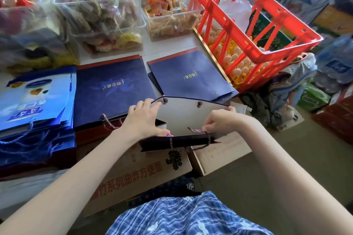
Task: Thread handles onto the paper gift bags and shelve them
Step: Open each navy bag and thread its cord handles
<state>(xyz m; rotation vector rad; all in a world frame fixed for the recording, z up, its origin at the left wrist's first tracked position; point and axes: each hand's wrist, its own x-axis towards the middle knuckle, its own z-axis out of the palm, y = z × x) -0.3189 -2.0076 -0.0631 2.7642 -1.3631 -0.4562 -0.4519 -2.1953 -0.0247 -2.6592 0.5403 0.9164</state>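
Crowded shop table (172,47) holds flat navy bags; at its near edge one open gift bag (183,118) stands between both hands. Left hand (145,120) holds the left side of the bag mouth, fingers curled over the rim. Right hand (219,120) pinches the striped cord handle (196,131) at the near wall. Behind stands a red crate (248,25) over eggs.
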